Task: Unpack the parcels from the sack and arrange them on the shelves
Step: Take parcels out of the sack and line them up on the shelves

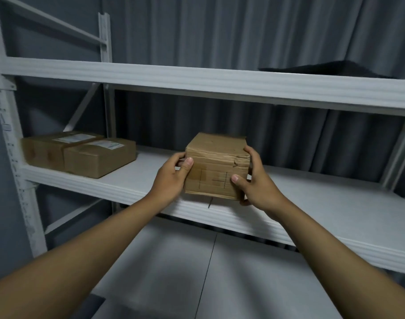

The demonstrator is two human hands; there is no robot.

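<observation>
Holding the cardboard parcel between both hands, you have it out in front of the middle shelf, its lower edge level with the shelf's front lip. Whether the base touches the board or hangs just above it cannot be told from this angle.

Your left hand clasps the parcel's left side, thumb curled across the front face. Your right hand wraps the right side, thumb on the front and fingers curled under the lower corner. Both grips are closed on the box, neither spread.

What the next move turns on is depth. The parcel sits at the shelf's front edge, and the free board lies straight beyond it, away from you. The box is nearly cubic, with no clear long axis, so it probably needs no turning, only a push forward and a set-down. Neither hand is nearer; they flank it evenly.

Two labelled parcels stand touching each other at the shelf's left end, well apart from yours. If you want a tidy row, the shift is leftward towards them, and your right hand would likely do the pushing. Mind the fingers under the right corner when lowering.
</observation>
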